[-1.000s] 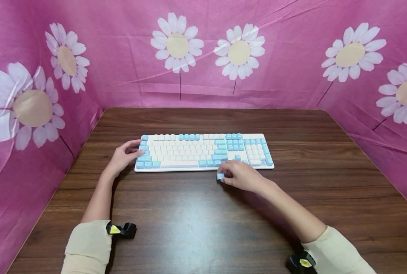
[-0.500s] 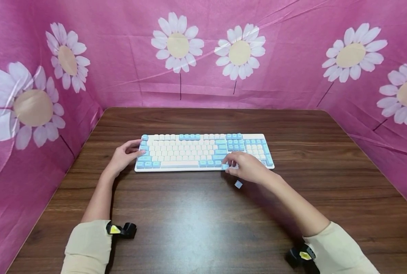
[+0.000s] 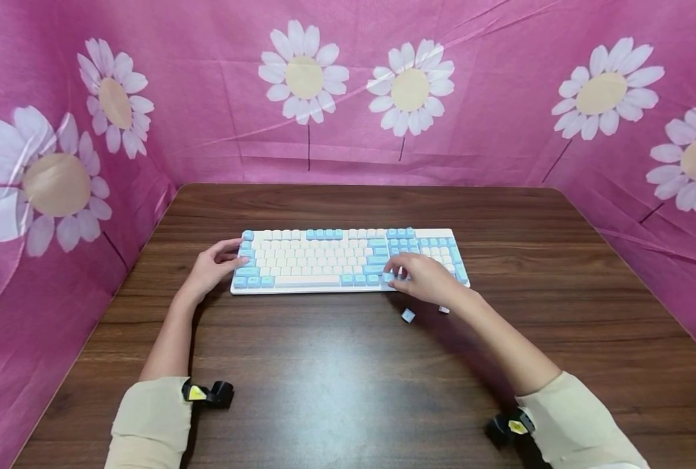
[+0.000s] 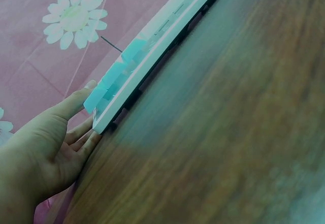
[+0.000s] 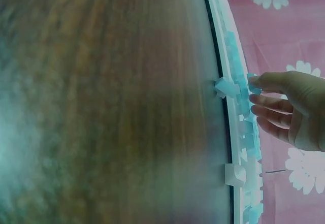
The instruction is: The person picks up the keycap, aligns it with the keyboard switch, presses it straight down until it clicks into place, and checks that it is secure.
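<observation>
A blue and white keyboard [image 3: 306, 260] lies on the table. My left hand [image 3: 208, 266] grips its left end; in the left wrist view, the thumb [image 4: 84, 94] is on the blue edge keys and the fingers are against the side and underneath. Over the arrow-key area, my right hand [image 3: 422, 277] pinches a small blue keycap [image 5: 254, 84] between thumb and fingertips. Two loose keycaps rest on the table in front of the keyboard: a light blue one [image 3: 408, 316], and a pale one [image 3: 444, 310] beside my right wrist. My right hand covers part of the number pad.
The brown wooden table [image 3: 301, 378] stretches out in front of the keyboard. A pink cloth with daisies [image 3: 348, 150] hangs behind and at both sides. Black wrist cameras sit at the left cuff [image 3: 208, 394] and the right cuff [image 3: 509, 428].
My right hand moves from in front of the keyboard to over its arrow keys. One loose keycap is left on the table, and another comes into view beside the wrist. My left hand stays put.
</observation>
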`<state>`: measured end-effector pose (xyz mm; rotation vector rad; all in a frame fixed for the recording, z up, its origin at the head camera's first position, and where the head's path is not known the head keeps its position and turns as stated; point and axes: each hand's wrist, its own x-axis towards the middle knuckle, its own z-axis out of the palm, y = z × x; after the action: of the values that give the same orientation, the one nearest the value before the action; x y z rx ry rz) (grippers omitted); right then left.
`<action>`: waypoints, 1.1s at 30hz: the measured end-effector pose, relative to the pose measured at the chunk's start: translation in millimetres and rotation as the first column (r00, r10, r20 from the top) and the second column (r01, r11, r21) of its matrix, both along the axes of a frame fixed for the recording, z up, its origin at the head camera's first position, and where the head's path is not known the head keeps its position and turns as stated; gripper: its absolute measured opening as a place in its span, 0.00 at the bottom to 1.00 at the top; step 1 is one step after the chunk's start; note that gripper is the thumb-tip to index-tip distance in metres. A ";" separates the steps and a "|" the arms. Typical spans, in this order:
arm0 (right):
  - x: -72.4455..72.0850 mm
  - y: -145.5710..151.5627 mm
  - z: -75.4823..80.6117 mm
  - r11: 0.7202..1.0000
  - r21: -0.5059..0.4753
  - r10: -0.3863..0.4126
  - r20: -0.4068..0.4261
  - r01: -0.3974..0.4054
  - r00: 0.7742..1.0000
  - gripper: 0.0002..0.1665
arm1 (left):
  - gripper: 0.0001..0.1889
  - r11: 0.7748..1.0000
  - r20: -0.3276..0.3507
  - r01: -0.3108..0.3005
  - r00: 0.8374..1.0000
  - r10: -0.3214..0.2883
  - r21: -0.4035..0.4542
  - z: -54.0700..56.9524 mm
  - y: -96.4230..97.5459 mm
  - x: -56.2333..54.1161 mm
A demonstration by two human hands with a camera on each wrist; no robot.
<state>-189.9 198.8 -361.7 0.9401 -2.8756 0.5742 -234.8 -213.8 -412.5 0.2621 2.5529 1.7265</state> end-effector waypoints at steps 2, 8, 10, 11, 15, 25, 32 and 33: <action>-0.7 -0.5 -1.2 1.000 0.007 -0.011 -0.005 0.011 1.000 0.09 | 0.29 1.000 0.004 0.005 1.000 -0.005 0.001 7.8 3.0 5.3; -2.5 -2.8 -4.9 0.999 0.027 -0.046 -0.021 0.047 0.999 0.09 | 0.27 1.000 0.024 0.016 1.000 -0.016 0.006 26.5 10.5 17.2; -2.6 -3.3 -5.1 0.998 0.028 -0.048 -0.026 0.049 0.998 0.09 | 0.27 1.000 0.031 0.011 0.999 -0.012 0.014 22.6 8.8 13.7; -2.6 -3.5 -5.2 0.999 0.026 -0.047 -0.030 0.047 0.998 0.09 | 0.28 1.000 0.030 0.011 0.999 -0.011 0.012 19.1 6.9 11.2; -3.2 -4.0 -6.2 0.999 0.010 -0.047 -0.030 0.047 0.998 0.09 | 0.29 1.000 0.031 0.001 1.000 -0.001 0.002 6.5 1.0 2.7; -4.3 -4.5 -9.6 0.998 -0.020 -0.056 -0.034 0.056 0.998 0.10 | 0.30 1.000 0.023 -0.006 1.000 0.006 -0.002 -0.4 -1.0 -1.1; -4.3 -4.8 -11.4 0.998 -0.007 -0.058 -0.039 0.058 0.998 0.10 | 0.30 1.000 0.024 -0.003 1.000 0.003 0.010 -1.4 -0.9 -2.6; -4.4 -4.8 -11.7 0.998 -0.005 -0.060 -0.038 0.060 0.997 0.10 | 0.29 1.000 0.023 -0.003 1.000 0.003 0.008 -1.7 -0.9 -2.7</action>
<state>-194.3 194.0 -373.4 0.8518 -2.8564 0.5510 -237.6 -214.7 -414.3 0.2376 2.5322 1.7313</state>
